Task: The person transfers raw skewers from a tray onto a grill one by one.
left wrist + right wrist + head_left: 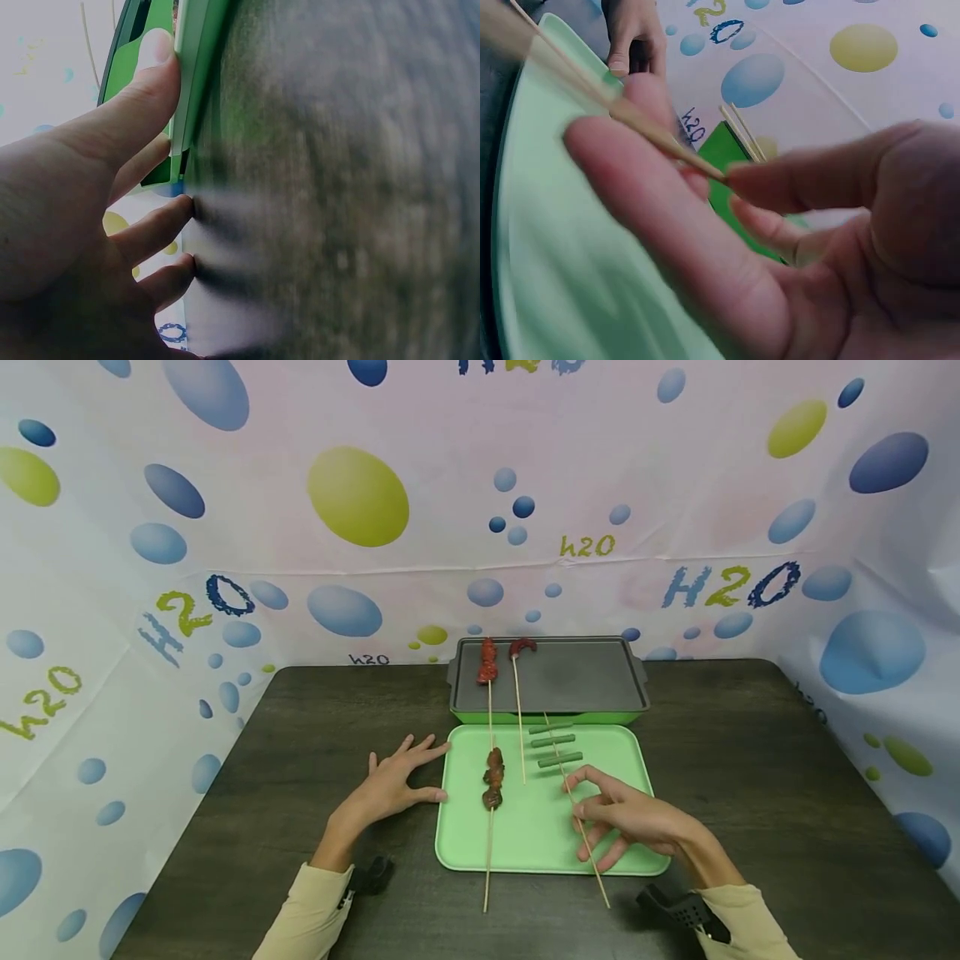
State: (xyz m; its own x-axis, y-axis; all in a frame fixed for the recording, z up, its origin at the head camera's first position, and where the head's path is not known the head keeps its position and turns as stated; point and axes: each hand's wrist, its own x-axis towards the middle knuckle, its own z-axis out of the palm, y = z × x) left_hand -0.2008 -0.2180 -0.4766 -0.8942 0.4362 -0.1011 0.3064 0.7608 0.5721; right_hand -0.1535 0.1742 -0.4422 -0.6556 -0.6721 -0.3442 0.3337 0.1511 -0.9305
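Observation:
My right hand [626, 814] pinches the stick of a skewer of green bean-like pieces [552, 741] between thumb and index finger. Its other fingers spread below, over the tray. In the right wrist view the wooden stick [656, 135] runs between the fingertips. My left hand [390, 783] has its fingers spread at the left edge of the light green tray [532, 847]. The left wrist view has its thumb [155, 52] against the tray's rim. On the tray lies a brown meat skewer [493, 779], its stick overhanging the front edge.
Behind the tray stands a green grill with a dark grey plate [585, 677]. A red meat skewer [487, 662] and a skewer with a curved red piece [522, 646] lie on it, sticks reaching over the tray. A patterned curtain [450, 510] hangs behind the dark table [360, 710].

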